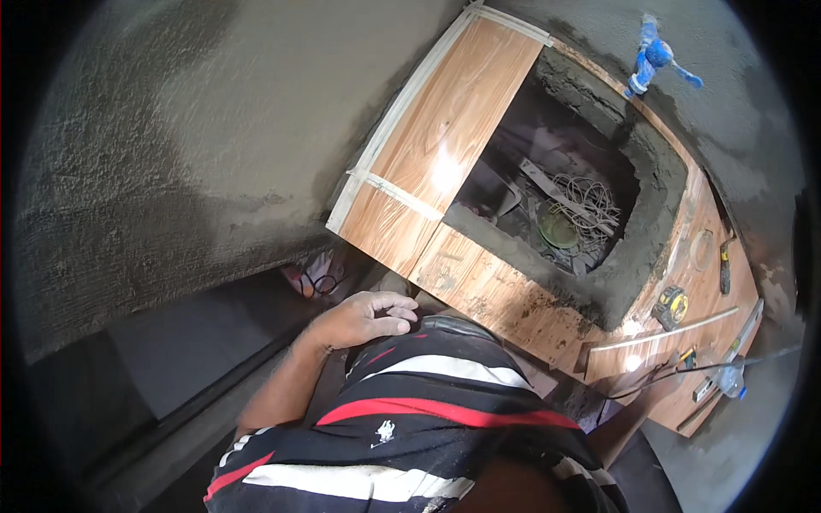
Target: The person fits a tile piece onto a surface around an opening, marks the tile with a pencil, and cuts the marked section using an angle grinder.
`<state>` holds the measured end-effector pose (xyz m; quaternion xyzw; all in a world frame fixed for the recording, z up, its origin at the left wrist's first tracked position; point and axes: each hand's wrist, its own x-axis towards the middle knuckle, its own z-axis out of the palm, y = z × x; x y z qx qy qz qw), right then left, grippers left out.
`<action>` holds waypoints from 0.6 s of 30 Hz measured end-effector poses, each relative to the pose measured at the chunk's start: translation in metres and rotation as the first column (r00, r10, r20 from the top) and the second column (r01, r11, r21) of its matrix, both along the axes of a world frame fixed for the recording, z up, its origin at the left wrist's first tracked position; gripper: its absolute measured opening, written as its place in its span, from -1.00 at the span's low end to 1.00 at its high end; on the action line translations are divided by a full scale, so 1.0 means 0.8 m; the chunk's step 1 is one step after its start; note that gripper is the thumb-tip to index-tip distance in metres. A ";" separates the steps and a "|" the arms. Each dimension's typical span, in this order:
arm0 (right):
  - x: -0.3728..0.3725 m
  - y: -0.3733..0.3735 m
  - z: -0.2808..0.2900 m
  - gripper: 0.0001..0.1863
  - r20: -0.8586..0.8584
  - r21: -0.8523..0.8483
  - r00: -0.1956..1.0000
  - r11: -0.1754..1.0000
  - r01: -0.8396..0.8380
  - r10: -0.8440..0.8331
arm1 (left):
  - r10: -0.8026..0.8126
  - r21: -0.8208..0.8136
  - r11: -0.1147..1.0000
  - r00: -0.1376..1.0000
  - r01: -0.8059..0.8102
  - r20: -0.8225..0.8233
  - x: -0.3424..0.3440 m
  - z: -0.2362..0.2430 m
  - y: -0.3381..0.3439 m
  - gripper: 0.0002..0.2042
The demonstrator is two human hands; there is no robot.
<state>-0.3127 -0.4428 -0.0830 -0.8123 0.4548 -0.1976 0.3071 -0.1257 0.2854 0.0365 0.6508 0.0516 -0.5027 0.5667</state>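
Observation:
My left hand (366, 320) hangs loosely in front of my waist, its fingers slightly bent and apart, holding nothing. My right hand (653, 383) reaches over the right end of the wood-grain tiled counter (479, 272). Beside its fingertips lies a small yellow-and-black tool (687, 357); whether the fingers grip it is too unclear to see. A thin dark cable (735, 364) crosses by this hand. A long narrow strip (663, 330) rests on the tiles just beyond it, with a tape measure (671, 306) farther back.
Rough grey mortar (492, 229) edges a square opening holding tangled pale cord (590, 201) and a green round object (558, 229). A blue-wrapped tap (657, 55) juts from the wall. At right lie a black-and-yellow-handled tool (725, 267), a spirit level (742, 335) and a clear bottle (730, 381).

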 end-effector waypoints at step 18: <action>-0.028 0.209 0.213 -0.66 0.562 0.158 0.779 0.960 0.231 -0.280 | 0.025 0.138 0.989 0.983 -0.050 0.181 -0.018 -0.106 0.097 -0.43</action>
